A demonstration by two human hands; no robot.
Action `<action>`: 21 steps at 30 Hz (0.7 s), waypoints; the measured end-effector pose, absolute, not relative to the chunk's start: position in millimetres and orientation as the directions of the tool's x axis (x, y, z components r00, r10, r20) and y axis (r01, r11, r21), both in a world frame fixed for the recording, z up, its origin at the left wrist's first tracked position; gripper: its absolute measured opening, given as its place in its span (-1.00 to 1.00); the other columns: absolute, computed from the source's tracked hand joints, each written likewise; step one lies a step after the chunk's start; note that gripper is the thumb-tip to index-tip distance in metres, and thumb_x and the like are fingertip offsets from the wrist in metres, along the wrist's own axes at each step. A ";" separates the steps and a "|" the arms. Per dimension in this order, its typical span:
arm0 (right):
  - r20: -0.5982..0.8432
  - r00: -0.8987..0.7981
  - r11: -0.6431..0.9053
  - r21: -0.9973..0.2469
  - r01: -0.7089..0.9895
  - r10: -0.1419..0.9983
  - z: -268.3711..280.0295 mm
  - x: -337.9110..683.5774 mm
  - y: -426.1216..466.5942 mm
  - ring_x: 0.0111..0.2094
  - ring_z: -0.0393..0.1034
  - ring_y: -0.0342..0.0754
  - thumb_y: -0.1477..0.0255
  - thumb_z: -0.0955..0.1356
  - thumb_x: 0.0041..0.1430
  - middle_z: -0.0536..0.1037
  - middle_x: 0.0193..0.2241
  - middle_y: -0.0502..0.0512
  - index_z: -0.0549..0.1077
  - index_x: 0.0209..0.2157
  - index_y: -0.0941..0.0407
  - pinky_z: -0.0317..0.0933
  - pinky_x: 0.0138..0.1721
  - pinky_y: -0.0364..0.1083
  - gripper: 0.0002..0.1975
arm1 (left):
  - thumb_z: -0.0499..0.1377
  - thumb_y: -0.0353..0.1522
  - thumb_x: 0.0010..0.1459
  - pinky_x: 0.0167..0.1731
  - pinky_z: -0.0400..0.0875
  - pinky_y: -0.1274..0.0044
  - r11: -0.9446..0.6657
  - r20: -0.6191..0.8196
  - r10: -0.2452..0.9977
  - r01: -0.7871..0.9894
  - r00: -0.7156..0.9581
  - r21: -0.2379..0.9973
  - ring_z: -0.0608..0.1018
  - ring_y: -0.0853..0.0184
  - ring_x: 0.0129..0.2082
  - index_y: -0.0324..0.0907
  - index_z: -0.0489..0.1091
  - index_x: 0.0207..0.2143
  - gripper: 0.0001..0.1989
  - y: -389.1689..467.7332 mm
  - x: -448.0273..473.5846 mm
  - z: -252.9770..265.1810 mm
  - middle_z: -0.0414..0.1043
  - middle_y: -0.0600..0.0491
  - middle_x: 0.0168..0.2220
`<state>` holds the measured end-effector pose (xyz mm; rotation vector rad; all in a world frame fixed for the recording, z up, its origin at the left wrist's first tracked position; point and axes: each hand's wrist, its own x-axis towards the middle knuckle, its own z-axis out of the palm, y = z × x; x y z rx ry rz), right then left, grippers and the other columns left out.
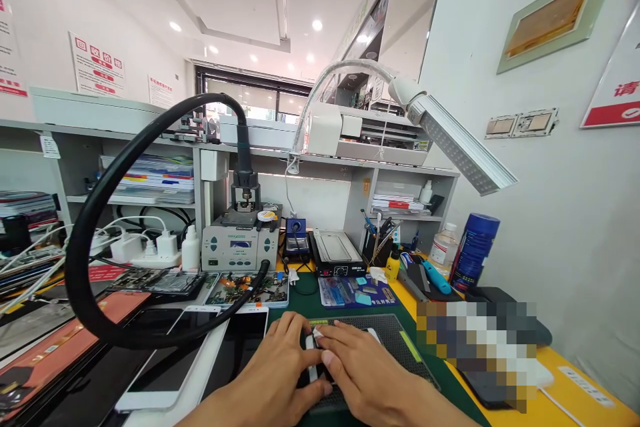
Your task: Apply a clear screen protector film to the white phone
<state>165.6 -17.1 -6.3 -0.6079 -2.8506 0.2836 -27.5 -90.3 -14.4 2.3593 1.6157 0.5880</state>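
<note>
Low in the middle of the head view, both hands meet over a flat, white-edged phone [312, 355] lying on a grey textured pad. My left hand [283, 367] is closed around the phone's left side, thumb near its lower end. My right hand [363, 370] lies across the top, its fingers pressed together. A small bit of white tissue [317, 332] shows at the right fingertips. Most of the phone is hidden beneath the hands. The pad [395, 333] rests on a green mat [440, 367].
Left are two white-framed phone screens [150, 380] under a looping black hose [80, 227]. Behind stand a hot-air station [239, 250], a parts tray [220, 293] and a heating plate [340, 247]. Right are a blue can [475, 250] and a blurred-out patch. A lamp [463, 140] hangs above.
</note>
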 end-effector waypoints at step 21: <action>0.268 -0.909 0.947 -0.057 0.317 0.320 -27.8 157.4 -18.4 0.24 0.27 0.13 0.39 0.16 0.40 0.43 0.20 0.29 0.39 0.19 0.28 0.05 0.33 0.09 -0.55 | 0.18 -0.30 0.06 0.18 0.16 0.11 -0.224 0.189 0.971 0.831 0.146 0.509 0.34 -0.01 0.14 -0.36 -0.01 0.34 -0.17 -83.4 -28.4 -19.9 0.31 -0.27 0.11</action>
